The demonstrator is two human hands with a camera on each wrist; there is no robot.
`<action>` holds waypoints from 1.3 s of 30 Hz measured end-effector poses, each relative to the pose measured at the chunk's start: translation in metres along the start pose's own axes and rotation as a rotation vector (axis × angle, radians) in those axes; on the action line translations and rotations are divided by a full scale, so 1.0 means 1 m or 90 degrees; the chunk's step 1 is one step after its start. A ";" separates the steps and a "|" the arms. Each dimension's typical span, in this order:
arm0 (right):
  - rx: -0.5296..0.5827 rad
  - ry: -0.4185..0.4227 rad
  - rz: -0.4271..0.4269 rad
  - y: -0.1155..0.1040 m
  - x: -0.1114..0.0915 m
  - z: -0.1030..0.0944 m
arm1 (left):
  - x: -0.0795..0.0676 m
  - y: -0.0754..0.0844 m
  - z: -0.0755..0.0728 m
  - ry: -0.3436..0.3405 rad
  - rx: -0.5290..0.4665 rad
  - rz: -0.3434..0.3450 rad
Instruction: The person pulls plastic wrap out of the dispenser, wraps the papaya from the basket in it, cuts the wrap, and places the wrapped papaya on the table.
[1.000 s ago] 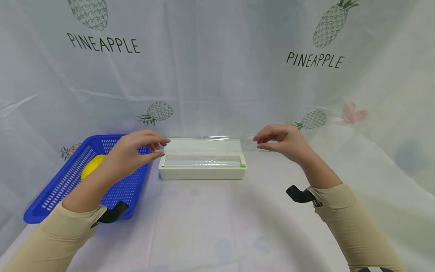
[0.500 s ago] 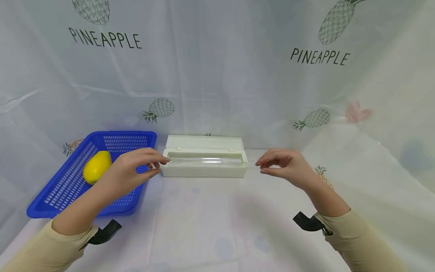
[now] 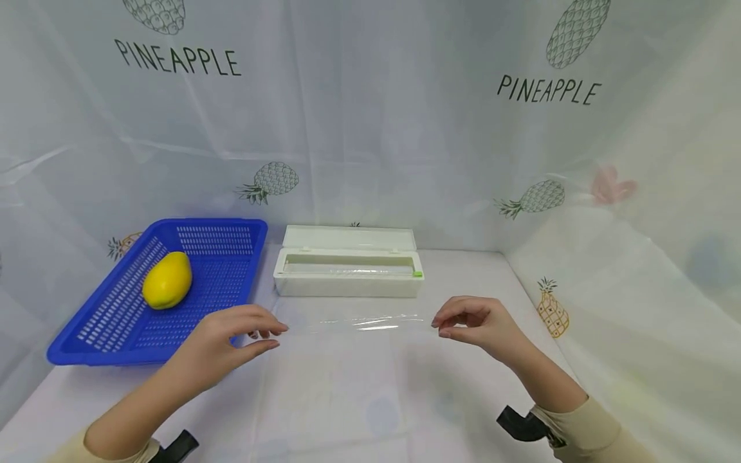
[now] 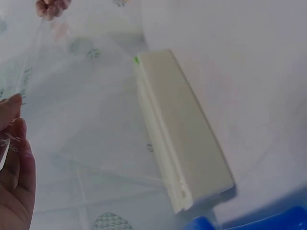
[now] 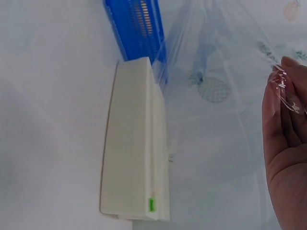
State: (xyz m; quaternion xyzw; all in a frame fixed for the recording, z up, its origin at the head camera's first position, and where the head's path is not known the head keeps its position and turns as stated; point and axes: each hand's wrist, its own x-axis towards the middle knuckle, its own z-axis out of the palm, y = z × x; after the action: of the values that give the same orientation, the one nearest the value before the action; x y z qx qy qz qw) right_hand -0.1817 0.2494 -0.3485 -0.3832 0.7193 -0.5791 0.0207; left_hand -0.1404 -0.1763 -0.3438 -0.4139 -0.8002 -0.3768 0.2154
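A sheet of clear cling film (image 3: 376, 323) stretches between both hands in the head view, seen mostly by its glints. My left hand (image 3: 231, 337) pinches its left end between thumb and fingers; the left wrist view shows film crumpled at those fingertips (image 4: 14, 103). At the other end my right hand (image 3: 483, 325) pinches the film, which bunches at the fingertips (image 5: 276, 76) in the right wrist view. Behind the hands stands a white cling film dispenser (image 3: 348, 287), its lid (image 3: 350, 238) raised and the roll inside. Whether the sheet still joins the roll I cannot tell.
A blue plastic basket (image 3: 92, 358) stands at the left with a yellow lemon (image 3: 166, 281) in it. A green slider (image 3: 417, 274) sits at the dispenser's right end. Behind hangs a pineapple-print cloth (image 3: 370, 128), and a pale cloth covers the table (image 3: 330, 399).
Both hands have come down and nearer the body, drawing the film from above the dispenser to in front of it. Basket and dispenser stay put.
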 end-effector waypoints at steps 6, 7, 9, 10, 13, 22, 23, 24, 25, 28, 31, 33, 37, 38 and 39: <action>0.035 -0.015 0.046 0.009 -0.016 0.009 | -0.017 0.000 0.011 -0.026 -0.009 -0.014; 0.042 -0.020 0.053 0.010 -0.018 0.011 | -0.020 -0.001 0.012 -0.035 -0.011 -0.013; 0.067 -0.034 0.057 0.014 -0.024 0.014 | -0.025 -0.002 0.014 -0.062 -0.017 -0.013; 0.084 -0.040 0.058 0.016 -0.026 0.016 | -0.028 -0.003 0.015 -0.076 -0.022 -0.016; 0.126 -0.052 0.079 0.022 -0.032 0.020 | -0.036 -0.006 0.017 -0.123 -0.033 -0.047; 0.086 -0.123 0.221 0.047 -0.048 0.032 | -0.055 -0.022 0.028 -0.173 -0.045 -0.087; 0.087 -0.132 0.224 0.051 -0.050 0.033 | -0.058 -0.024 0.029 -0.177 -0.046 -0.085; 0.085 -0.141 0.222 0.055 -0.051 0.034 | -0.060 -0.026 0.031 -0.180 -0.048 -0.079; 0.087 -0.149 0.223 0.059 -0.053 0.034 | -0.062 -0.028 0.033 -0.185 -0.049 -0.074; 0.093 -0.163 0.227 0.070 -0.057 0.037 | -0.068 -0.034 0.039 -0.206 -0.050 -0.044; 0.102 -0.178 0.223 0.080 -0.061 0.040 | -0.071 -0.040 0.046 -0.229 -0.049 -0.007; 0.112 -0.192 0.214 0.086 -0.063 0.043 | -0.073 -0.043 0.050 -0.250 -0.047 -0.004; 0.102 -0.205 0.201 0.096 -0.065 0.047 | -0.076 -0.048 0.057 -0.303 -0.027 -0.025; 0.089 -0.205 0.203 0.098 -0.066 0.048 | -0.076 -0.049 0.059 -0.315 -0.013 -0.025; 0.075 -0.205 0.211 0.099 -0.066 0.050 | -0.076 -0.050 0.061 -0.328 0.002 -0.024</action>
State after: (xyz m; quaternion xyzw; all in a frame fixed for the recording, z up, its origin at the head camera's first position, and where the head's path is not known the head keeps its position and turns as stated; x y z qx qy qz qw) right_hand -0.1639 0.2504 -0.4767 -0.3456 0.7245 -0.5405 0.2521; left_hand -0.1408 -0.1854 -0.4531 -0.4811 -0.8367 -0.2616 -0.0023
